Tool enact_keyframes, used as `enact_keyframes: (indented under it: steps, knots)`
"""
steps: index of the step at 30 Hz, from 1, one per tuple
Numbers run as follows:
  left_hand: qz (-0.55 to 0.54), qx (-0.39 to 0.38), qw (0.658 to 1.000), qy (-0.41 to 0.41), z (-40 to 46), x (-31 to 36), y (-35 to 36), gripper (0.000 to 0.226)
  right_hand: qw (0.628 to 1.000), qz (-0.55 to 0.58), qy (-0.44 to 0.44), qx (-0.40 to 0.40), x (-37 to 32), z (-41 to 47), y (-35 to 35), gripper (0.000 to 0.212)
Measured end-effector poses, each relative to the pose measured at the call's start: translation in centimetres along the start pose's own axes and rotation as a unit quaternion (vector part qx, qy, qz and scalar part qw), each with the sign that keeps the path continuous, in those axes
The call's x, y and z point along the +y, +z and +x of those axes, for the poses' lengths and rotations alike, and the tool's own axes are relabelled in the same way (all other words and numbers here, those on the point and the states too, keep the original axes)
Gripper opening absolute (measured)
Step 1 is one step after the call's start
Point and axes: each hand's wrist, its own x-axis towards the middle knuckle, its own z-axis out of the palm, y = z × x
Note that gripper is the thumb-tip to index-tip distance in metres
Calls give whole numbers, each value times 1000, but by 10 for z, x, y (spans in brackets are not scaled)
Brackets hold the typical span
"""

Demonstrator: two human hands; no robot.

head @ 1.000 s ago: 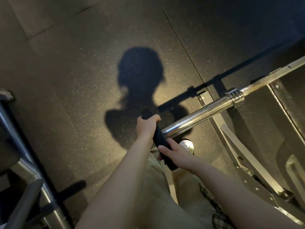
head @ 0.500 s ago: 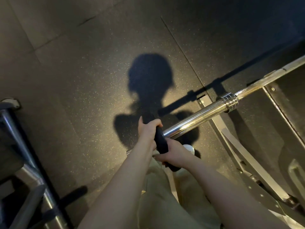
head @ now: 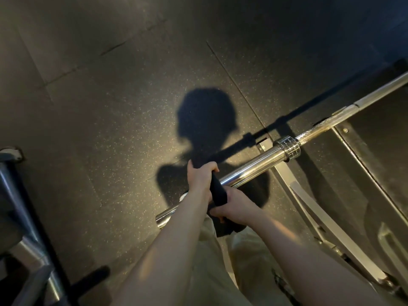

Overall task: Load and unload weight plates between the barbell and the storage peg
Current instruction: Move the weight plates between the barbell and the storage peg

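A black weight plate [head: 217, 193], seen edge-on, sits on the chrome sleeve of the barbell [head: 249, 167]. The sleeve's free end pokes out past the plate at the lower left, and its collar is up to the right. My left hand [head: 199, 180] grips the plate's upper rim. My right hand [head: 231, 206] grips its lower rim from the other side. Most of the plate's face is hidden by my hands and the dim light.
A grey metal rack frame [head: 326, 221] slants along the right beneath the bar. Chrome tubes of another rack [head: 24, 244] stand at the lower left. The speckled rubber floor [head: 110, 129] carries my shadow. My beige trousers fill the bottom middle.
The plate has slid further along the sleeve toward the collar; the sleeve's bare end now shows past my hands. My right hand has shifted lower on the rim.
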Motion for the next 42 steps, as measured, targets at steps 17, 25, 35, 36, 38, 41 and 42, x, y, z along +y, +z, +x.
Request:
enact_keyframes:
  steps: [17,25,35,36,38,41,42]
  knots:
    - [31,52,997,51,-6,-11,10,65,997,55,-34,-50,19,-6,-8,33]
    - [32,84,984,152,-36,-47,22,84,996,71,-41,-26,56,-19,2,44]
    - [-43,71,987,138,-31,-50,34,81,997,28,-72,28,57,-17,-6,29]
    - [-43,65,989,128,-27,-47,39,82,996,23,-73,41,54,-17,-12,27]
    - [-40,37,992,111,-20,-39,52,88,995,23,-69,65,49,-17,-27,23]
    - [-34,-11,991,126,-17,-34,76,90,993,24,-65,95,51,-17,-49,21]
    - [-34,-19,989,141,-18,-34,83,89,992,25,-64,104,55,-17,-54,20]
